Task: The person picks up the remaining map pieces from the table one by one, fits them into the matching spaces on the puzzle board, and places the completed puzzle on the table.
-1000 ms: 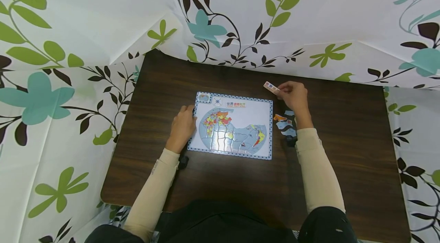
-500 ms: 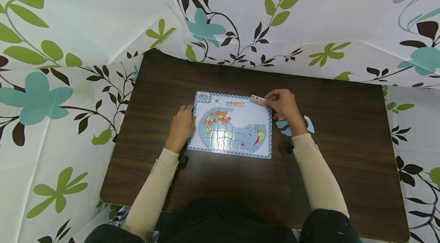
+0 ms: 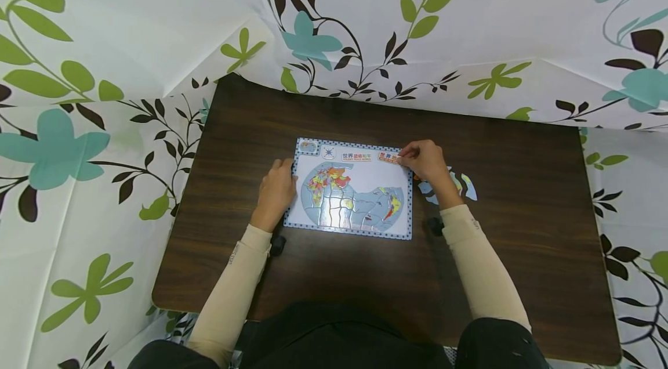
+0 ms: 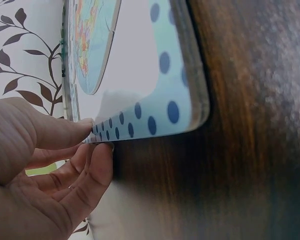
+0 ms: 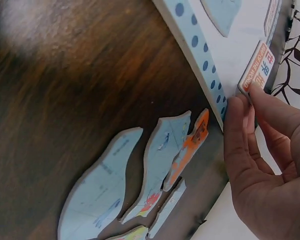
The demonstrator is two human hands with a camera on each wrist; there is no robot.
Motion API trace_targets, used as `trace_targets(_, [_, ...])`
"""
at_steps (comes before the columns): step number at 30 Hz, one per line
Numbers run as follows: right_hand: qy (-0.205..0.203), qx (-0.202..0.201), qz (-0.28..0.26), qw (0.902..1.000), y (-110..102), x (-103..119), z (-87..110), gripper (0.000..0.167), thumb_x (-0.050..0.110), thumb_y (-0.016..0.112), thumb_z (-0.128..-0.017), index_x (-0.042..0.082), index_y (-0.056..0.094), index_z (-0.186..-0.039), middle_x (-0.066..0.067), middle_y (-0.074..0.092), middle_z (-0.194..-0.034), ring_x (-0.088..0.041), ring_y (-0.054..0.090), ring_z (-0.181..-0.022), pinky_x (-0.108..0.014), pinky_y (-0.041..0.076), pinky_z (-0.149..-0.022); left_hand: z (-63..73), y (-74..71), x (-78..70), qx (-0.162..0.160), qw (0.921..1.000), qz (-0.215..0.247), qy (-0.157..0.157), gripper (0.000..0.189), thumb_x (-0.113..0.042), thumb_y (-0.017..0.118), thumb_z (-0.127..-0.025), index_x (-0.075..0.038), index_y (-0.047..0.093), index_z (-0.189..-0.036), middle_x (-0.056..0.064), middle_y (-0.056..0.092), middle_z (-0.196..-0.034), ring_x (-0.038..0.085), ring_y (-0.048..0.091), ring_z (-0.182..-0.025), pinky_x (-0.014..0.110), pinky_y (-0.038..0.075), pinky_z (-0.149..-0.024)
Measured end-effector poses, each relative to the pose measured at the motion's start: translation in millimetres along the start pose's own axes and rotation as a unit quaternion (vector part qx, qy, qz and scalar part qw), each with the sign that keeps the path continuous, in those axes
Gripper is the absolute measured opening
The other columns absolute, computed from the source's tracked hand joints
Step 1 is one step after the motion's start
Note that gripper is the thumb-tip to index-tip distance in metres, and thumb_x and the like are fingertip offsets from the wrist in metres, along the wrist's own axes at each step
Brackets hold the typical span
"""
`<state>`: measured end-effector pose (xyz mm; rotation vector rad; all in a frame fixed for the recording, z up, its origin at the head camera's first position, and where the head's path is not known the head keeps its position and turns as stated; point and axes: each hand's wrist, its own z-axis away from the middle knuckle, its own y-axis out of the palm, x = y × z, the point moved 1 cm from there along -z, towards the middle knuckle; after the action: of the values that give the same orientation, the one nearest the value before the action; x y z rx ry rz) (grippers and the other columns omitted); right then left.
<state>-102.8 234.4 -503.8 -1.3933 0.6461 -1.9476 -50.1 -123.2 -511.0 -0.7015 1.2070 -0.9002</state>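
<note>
A world-map jigsaw board (image 3: 378,178) with a blue dotted border lies on the table. My left hand (image 3: 275,190) pinches its left edge; in the left wrist view the thumb (image 4: 65,131) is over the dotted border (image 4: 162,107) and fingers are below the edge. At the board's upper right, my right hand (image 3: 427,161) holds a small oblong title piece (image 3: 388,157) between thumb and fingers. Red and blue lettering shows on this piece (image 5: 260,67) in the right wrist view, where it is slightly tilted over the white surface. Part of the piece is hidden by the fingers.
Several loose puzzle pieces lie right of the board, partly under my right forearm, among them a pale blue one (image 5: 100,185) and an orange one (image 5: 190,150). Dark wooden table (image 3: 522,230) surrounds the board. A patterned white cloth (image 3: 469,38) stands behind it.
My right hand has carried the title piece left from beyond the board onto its upper right corner, turning it level with the top edge. The left hand stays at the left edge.
</note>
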Motion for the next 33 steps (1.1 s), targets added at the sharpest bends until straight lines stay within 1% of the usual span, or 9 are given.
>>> trace_targets(5, [-0.014,-0.008,0.013,0.9998,1,-2,0.0,0.016,0.015,0.076,-0.101,0.001,0.080,-0.108,-0.019,0.076,-0.103,-0.029,0.069,-0.088,-0.030,0.054,-0.070,0.1,0.4,-1.0,-0.003,1.0000,0.000,-0.004,0.045,-0.011,0.067,-0.106,0.000,0.058,-0.149,0.027,0.062,-0.138,0.048,0.070,-0.119,0.060,0.060,-0.097])
trace_targets(7, [-0.017,-0.010,0.014,0.9997,2,-2,0.2,0.016,0.014,0.076,-0.101,0.000,0.080,-0.109,-0.020,0.076,-0.103,-0.030,0.070,-0.090,-0.033,0.056,-0.070,-0.1,0.7,-1.5,-0.004,1.0000,0.001,-0.005,0.045,-0.011,0.067,-0.106,0.000,0.058,-0.149,0.027,0.062,-0.138,0.048,0.069,-0.119,0.060,0.060,-0.098])
trace_targets(10, [-0.018,-0.011,0.016,0.9997,2,-1,0.7,0.017,0.014,0.076,-0.101,0.000,0.079,-0.110,-0.020,0.076,-0.105,-0.030,0.071,-0.092,-0.035,0.058,-0.072,-0.4,1.6,-1.5,-0.003,1.0000,0.001,-0.005,0.046,-0.011,0.066,-0.106,0.001,0.057,-0.150,0.027,0.061,-0.138,0.048,0.069,-0.120,0.060,0.060,-0.098])
trace_targets(13, [-0.015,-0.013,0.016,0.9997,0,0,1.5,0.018,0.014,0.077,-0.100,0.000,0.079,-0.112,-0.020,0.076,-0.108,-0.031,0.071,-0.094,-0.036,0.057,-0.074,-0.1,1.8,-1.2,-0.003,1.0000,0.002,-0.004,0.045,-0.011,0.066,-0.106,0.001,0.057,-0.149,0.027,0.061,-0.138,0.048,0.069,-0.120,0.060,0.060,-0.098])
trace_targets(18, [-0.010,-0.021,0.014,0.9996,-8,-1,4.1,0.022,0.016,0.077,-0.101,0.000,0.077,-0.116,-0.020,0.075,-0.113,-0.032,0.072,-0.098,-0.038,0.057,-0.077,0.7,0.7,0.4,-0.004,1.0000,0.004,0.000,0.045,-0.011,0.066,-0.106,0.001,0.057,-0.149,0.028,0.061,-0.138,0.049,0.069,-0.119,0.060,0.060,-0.097])
trace_targets(25, [-0.003,-0.029,0.013,0.9995,-26,-8,13.6,0.028,0.017,0.075,-0.102,0.000,0.075,-0.124,-0.024,0.074,-0.123,-0.040,0.073,-0.113,-0.052,0.061,-0.089,1.2,1.3,1.2,-0.009,0.9999,0.000,0.006,0.045,-0.011,0.066,-0.106,0.001,0.058,-0.148,0.028,0.061,-0.137,0.050,0.070,-0.116,0.061,0.060,-0.093])
trace_targets(27, [0.002,-0.028,0.023,0.9994,-29,-10,17.0,0.030,0.017,0.075,-0.103,-0.001,0.074,-0.126,-0.025,0.074,-0.126,-0.041,0.073,-0.114,-0.052,0.061,-0.089,1.1,1.8,1.3,-0.009,0.9999,0.000,0.007,0.045,-0.011,0.067,-0.106,0.001,0.058,-0.148,0.028,0.062,-0.137,0.050,0.070,-0.116,0.061,0.060,-0.093])
trace_targets(31, [0.011,-0.014,0.047,0.9987,-31,-15,22.5,0.033,0.018,0.075,-0.103,-0.003,0.071,-0.128,-0.026,0.072,-0.126,-0.041,0.073,-0.105,-0.048,0.062,-0.078,0.8,1.7,1.5,-0.008,0.9999,0.000,0.006,0.045,-0.011,0.066,-0.106,0.002,0.057,-0.149,0.028,0.061,-0.137,0.050,0.070,-0.116,0.061,0.060,-0.093])
trace_targets(33, [0.007,-0.007,0.055,0.9984,-31,-18,24.7,0.034,0.018,0.075,-0.102,-0.004,0.071,-0.128,-0.026,0.071,-0.124,-0.041,0.072,-0.103,-0.047,0.062,-0.076,0.7,1.6,1.3,-0.008,1.0000,0.001,0.006,0.046,-0.011,0.066,-0.106,0.002,0.057,-0.149,0.028,0.061,-0.138,0.050,0.070,-0.116,0.061,0.060,-0.094])
